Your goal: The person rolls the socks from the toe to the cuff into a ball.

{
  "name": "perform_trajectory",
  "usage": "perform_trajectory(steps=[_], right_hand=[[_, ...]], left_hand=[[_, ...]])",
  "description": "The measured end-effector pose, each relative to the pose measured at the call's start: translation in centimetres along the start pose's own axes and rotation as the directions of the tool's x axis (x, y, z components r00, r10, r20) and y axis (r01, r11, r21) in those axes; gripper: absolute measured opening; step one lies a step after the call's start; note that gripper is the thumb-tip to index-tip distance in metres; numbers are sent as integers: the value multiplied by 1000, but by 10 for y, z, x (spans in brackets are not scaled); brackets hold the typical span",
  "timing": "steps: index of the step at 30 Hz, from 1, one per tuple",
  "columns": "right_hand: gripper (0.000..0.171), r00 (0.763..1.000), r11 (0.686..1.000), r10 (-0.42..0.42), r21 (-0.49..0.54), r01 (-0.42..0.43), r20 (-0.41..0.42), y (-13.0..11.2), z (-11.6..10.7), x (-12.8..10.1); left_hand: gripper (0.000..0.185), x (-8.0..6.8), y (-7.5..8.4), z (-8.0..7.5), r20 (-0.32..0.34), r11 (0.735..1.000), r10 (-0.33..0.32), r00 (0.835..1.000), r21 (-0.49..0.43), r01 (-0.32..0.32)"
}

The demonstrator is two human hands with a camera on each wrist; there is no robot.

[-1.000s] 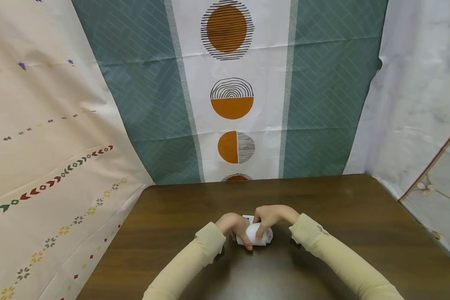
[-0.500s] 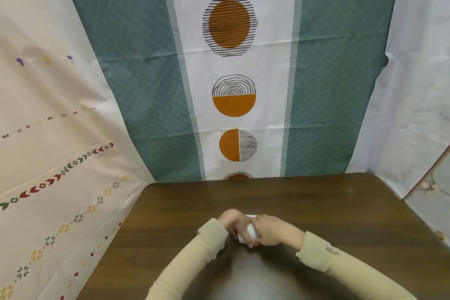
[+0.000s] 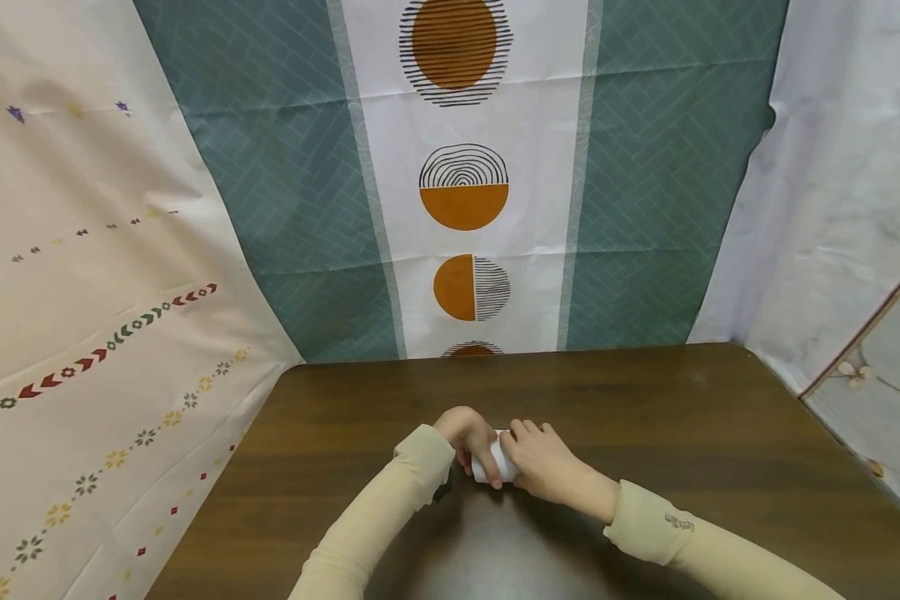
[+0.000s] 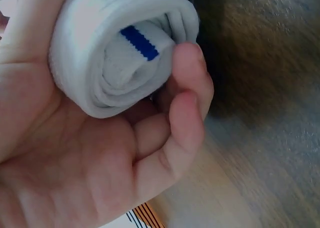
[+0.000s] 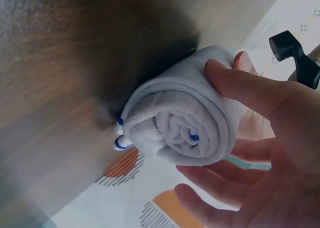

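A white cloth roll [image 3: 497, 463] with blue stripes lies on the dark wooden table, between my two hands. My left hand [image 3: 471, 442] grips its left end, the thumb on the near side. In the left wrist view the fingers [image 4: 189, 63] curl round the roll, whose coiled end shows one blue stripe. My right hand [image 3: 543, 462] holds the right end. In the right wrist view its thumb [image 5: 235, 80] lies on the roll [image 5: 175, 118] and the other fingers are bent beneath. Two loose blue-edged cloth ends [image 5: 122, 142] stick out at its far side.
The brown wooden table [image 3: 360, 400] spreads around both hands. Behind it hangs a green and white curtain [image 3: 480, 208] with orange circles. A cream patterned cloth [image 3: 105, 333] hangs at the left, and a marbled white one [image 3: 840, 208] at the right.
My right hand has shifted from reaching over the roll's top to gripping its right end from the near right side. The left hand keeps its hold on the left end.
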State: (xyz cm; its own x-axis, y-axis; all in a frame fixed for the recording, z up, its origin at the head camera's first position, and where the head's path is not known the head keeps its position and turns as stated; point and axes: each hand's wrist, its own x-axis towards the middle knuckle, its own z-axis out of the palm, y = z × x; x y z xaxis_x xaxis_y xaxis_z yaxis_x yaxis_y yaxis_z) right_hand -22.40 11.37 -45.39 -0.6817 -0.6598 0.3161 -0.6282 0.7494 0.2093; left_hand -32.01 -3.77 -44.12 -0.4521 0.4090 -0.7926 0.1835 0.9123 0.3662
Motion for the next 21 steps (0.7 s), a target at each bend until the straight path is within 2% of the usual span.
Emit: perform_trajectory(steps=[5, 7, 10, 12, 16, 18, 21], right_hand=[[61, 997, 989, -58, -136, 51, -49, 1, 6, 2], [61, 992, 980, -93, -184, 76, -84, 2, 9, 3], [57, 984, 975, -133, -196, 108, -116, 4, 11, 6], [53, 983, 976, -146, -177, 126, -108, 5, 11, 9], [47, 990, 985, -143, -98, 141, -15, 11, 7, 15], [44, 991, 991, -130, -27, 131, 37, 16, 7, 20], [38, 990, 990, -109, 97, 100, 92, 24, 6, 25]], left_hand=[[31, 2, 0, -5, 24, 1000, 3, 1000, -20, -3], [33, 1, 1, -6, 12, 1000, 2, 1000, -9, -2], [35, -2, 3, -5, -40, 998, 8, 999, 55, -6], [36, -5, 5, -2, -90, 991, 20, 996, 133, -8], [37, -12, 12, 6, -206, 966, 15, 978, 257, 39], [39, -16, 16, 10, -282, 952, -3, 959, 294, 89], [41, -20, 19, 15, -375, 928, 15, 927, 350, 126]])
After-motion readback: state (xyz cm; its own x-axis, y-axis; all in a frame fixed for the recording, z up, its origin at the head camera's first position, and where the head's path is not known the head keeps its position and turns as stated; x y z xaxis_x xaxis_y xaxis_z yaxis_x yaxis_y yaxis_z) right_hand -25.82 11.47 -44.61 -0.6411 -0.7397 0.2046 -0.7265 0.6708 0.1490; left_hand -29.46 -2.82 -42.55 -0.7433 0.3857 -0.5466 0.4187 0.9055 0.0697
